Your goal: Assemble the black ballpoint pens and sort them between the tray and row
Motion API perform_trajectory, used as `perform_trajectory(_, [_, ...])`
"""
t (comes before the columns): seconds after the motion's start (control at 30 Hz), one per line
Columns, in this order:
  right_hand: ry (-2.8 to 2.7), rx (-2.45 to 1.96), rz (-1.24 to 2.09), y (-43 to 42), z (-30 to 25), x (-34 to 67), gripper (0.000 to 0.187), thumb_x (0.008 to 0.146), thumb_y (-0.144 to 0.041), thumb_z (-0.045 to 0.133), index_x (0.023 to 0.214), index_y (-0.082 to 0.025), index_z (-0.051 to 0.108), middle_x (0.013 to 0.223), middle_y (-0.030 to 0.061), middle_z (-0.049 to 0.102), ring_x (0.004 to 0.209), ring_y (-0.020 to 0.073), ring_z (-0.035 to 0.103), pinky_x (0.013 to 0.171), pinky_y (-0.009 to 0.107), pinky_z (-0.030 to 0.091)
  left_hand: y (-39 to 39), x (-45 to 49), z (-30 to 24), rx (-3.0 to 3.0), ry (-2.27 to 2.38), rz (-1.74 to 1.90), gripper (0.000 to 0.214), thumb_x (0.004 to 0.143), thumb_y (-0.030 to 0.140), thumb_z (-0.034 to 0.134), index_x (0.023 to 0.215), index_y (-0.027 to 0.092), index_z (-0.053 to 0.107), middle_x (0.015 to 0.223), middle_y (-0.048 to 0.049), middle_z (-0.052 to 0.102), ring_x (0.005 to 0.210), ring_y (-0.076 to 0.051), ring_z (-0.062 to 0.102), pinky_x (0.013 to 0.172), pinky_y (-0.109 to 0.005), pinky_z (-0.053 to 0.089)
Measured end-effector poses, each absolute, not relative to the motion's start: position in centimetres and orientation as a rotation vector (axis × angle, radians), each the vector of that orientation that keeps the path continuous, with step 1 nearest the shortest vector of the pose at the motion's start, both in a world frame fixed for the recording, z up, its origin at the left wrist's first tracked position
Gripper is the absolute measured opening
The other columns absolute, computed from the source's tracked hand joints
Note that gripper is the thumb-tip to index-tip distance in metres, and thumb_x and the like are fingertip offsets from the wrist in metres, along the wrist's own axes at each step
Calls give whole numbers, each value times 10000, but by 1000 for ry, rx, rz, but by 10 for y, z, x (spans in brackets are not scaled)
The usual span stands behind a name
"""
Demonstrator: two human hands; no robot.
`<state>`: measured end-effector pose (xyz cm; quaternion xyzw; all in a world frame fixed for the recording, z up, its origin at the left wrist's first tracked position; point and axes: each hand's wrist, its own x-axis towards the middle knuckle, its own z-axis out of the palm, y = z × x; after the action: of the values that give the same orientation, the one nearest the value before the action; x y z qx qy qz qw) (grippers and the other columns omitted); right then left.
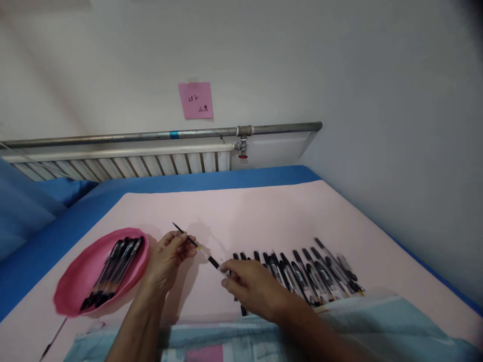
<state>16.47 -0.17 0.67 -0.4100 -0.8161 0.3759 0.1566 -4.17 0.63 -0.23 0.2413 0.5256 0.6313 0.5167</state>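
Observation:
Between the fingertips of my left hand (pixel 168 259) is a thin dark pen refill (pixel 191 242), its tip pointing up and to the left. My right hand (pixel 258 286) pinches a clear pen barrel with a black grip (pixel 214 262). The refill's rear end lines up with the barrel and meets it or sits partly inside; I cannot tell which. Left of my left hand, a pink basin (pixel 83 266) holds several black capped pens (pixel 119 266). Near and beyond my right hand lies a row of pen parts, with black caps and clear barrels (pixel 320 274).
A pink sheet (pixel 226 211) covers the surface, with a blue edge (pixel 226 178) around it. One loose refill (pixel 53 338) lies at the lower left. Light blue cloth (pixel 377 322) runs along the near side. Behind stand a radiator (pixel 151 165) and a pipe (pixel 132 137); a wall rises at right.

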Motion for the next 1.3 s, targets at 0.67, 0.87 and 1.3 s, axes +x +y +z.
perform_trajectory(0.67, [-2401, -1181, 1039, -1, 16, 164, 173, 789, -194, 452, 849, -195, 614, 649, -2, 595, 571, 105, 493, 540, 204, 295, 5, -41, -3, 601, 1236, 1504, 220, 592, 224, 706, 687, 144, 524, 670, -23, 668, 548, -106, 592, 507, -225, 489])
perform_trajectory(0.87, [-2425, -1185, 991, -2, 14, 164, 153, 794, -211, 455, 825, -186, 603, 661, 1, 596, 582, 107, 492, 539, 206, 284, 3, -33, -7, 678, 1226, 1405, 200, 600, 224, 702, 688, 146, 541, 700, -21, 660, 589, -113, 589, 545, -240, 482])
perform_trajectory(1.3, [-2158, -1278, 812, 8, 3, 169, 186, 827, -246, 447, 925, -202, 598, 713, -8, 606, 616, 104, 494, 579, 204, 303, -14, -12, -4, 1226, 1232, 774, 75, 686, 237, 569, 696, 166, 547, 604, 38, 497, 502, -82, 422, 485, -220, 334])
